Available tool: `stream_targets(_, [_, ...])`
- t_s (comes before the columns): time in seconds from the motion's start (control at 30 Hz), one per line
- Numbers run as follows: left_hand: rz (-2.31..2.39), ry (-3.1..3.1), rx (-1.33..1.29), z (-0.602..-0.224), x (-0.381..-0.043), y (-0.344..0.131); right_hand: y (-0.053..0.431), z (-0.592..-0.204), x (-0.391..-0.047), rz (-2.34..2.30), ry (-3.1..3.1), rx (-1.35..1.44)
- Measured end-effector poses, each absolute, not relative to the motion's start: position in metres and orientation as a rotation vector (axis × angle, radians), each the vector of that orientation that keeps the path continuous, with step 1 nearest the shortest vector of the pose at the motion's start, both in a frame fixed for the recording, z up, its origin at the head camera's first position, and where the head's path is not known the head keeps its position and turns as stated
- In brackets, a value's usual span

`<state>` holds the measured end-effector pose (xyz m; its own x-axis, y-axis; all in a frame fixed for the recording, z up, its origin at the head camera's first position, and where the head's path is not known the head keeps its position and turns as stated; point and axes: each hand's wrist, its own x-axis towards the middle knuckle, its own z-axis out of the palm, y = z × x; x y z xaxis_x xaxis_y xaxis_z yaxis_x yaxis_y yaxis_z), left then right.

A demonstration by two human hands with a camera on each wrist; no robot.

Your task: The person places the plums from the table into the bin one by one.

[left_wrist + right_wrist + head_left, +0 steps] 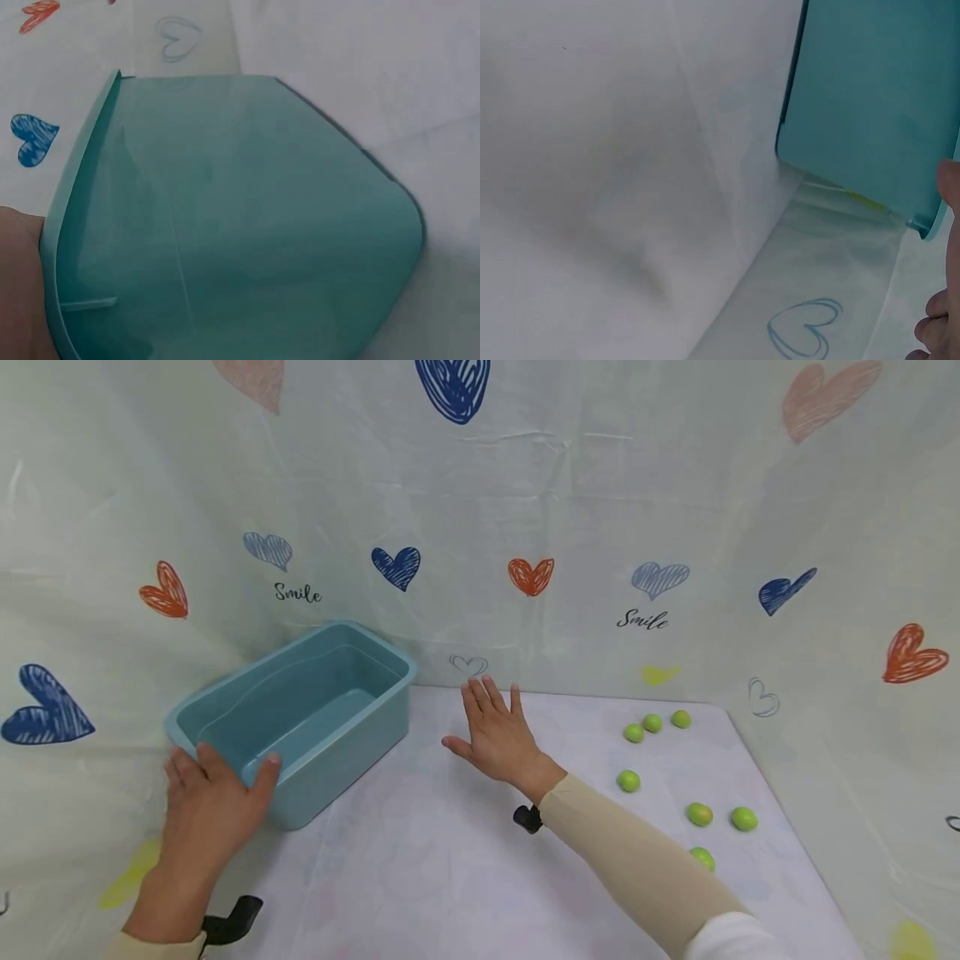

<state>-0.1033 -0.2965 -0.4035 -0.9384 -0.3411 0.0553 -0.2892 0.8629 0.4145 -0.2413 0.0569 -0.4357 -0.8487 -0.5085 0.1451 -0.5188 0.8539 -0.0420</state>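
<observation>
An empty blue-green plastic tub (352,735) stands at the left of the table against the patterned curtain, set at an angle. My left hand (213,806) is at its near end, fingers and thumb spread at the rim. In the left wrist view the tub's outer wall (255,210) fills most of the picture, with part of the hand (19,277) beside the rim. My right hand (498,731) hovers over the table to the right of the tub, palm down, fingers straight and spread, holding nothing.
Several small round green fruits (628,781) lie scattered over the right part of the white-covered table (420,877). A pale curtain (480,493) printed with hearts hangs behind and at both sides. Each wrist wears a black camera mount (234,920).
</observation>
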Motion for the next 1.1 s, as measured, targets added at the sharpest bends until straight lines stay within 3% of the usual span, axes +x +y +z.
stream_targets(0.6, [-0.523, -3.054, 0.134, -0.407, -0.119, -0.280, 0.063, -0.430, -0.261, 0.231, -2.871, 0.751])
stream_targets(1.1, [-0.479, -3.189, -0.144, -0.397, -0.137, -0.266, 0.113, -0.420, -0.242, 0.295, -2.873, 0.704])
